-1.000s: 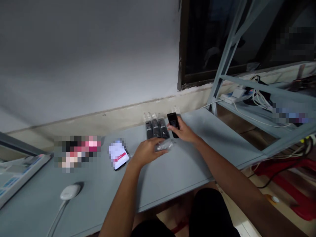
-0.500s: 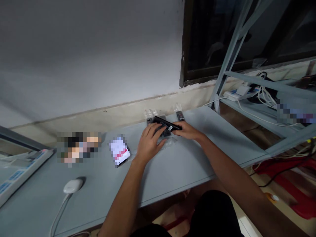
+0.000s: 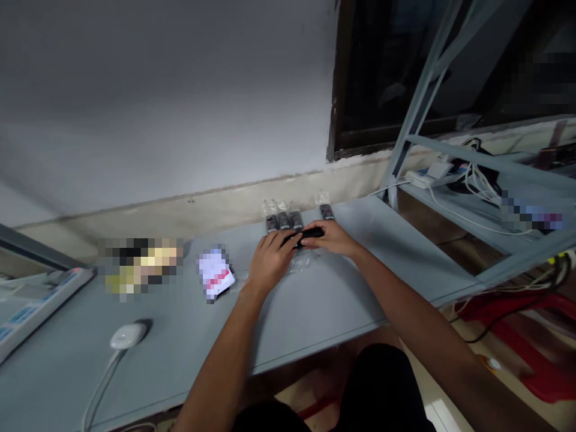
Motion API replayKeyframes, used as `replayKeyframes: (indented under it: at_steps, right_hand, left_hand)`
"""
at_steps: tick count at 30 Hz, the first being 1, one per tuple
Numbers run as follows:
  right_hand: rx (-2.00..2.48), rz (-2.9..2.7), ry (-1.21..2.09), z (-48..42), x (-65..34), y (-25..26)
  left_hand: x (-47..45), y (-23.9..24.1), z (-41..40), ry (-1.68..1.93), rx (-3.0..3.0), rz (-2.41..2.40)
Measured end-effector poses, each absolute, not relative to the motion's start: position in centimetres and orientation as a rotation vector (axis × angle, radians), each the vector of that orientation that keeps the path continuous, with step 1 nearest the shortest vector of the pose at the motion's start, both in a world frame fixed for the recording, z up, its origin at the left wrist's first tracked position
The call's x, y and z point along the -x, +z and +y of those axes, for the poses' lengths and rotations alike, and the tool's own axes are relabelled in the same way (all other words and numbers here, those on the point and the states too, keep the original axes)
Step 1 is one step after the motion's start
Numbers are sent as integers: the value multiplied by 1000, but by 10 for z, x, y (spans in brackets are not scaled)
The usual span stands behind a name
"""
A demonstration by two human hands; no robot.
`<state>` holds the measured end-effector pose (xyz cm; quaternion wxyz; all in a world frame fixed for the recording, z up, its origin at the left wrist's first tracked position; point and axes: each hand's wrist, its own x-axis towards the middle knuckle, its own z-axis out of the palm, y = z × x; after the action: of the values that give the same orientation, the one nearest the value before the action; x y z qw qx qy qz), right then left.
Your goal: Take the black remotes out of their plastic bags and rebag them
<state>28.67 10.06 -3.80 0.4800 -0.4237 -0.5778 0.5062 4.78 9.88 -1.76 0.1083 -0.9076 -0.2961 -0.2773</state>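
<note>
My left hand [image 3: 270, 259] and my right hand [image 3: 330, 238] meet over the far middle of the grey table [image 3: 315, 300], both closed on a slim black remote [image 3: 306, 234] held sideways between them. A clear plastic bag [image 3: 303, 261] lies on the table just under the hands. Behind them three bagged black remotes [image 3: 283, 221] lie side by side by the wall. One more bagged remote [image 3: 326, 210] lies a little to their right.
A white mouse [image 3: 127, 336] with its cable sits at the near left. A white and red packet [image 3: 216, 277] lies left of my hands. A keyboard-like device [image 3: 27, 306] is at the far left. A metal rack with a power strip and cables [image 3: 454, 174] stands on the right.
The remote went from upright in my right hand to lying sideways, and my left hand left the plastic bag and took hold of the remote's left end.
</note>
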Motion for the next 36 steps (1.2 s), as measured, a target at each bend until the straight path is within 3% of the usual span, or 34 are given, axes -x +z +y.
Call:
replayKeyframes:
  at_steps: [10,14,19,24,30,36]
  right_hand:
    - [949,-1303,1463,97,-291,-35]
    - [1044,-1403,1330,100,-291,-39]
    - [1242,-1678,877,105,-296,-47]
    - [1275,-1684,745,111,-308,-51]
    - [1162,-1437,899,118,-326,-51]
    - [1083,-1576,951,117,-332,-54]
  left_hand:
    - [-48,-21,98,-791,2694,-815]
    - [-43,-20,101,-778,2715,-844]
    - [-38,-22,107,-742,2743,-927]
    - [-32,-25,112,-706,2751,-1024]
    - [-11,-25,125,-766,2728,-1158]
    - [-11,-24,125,-768,2770,-1147]
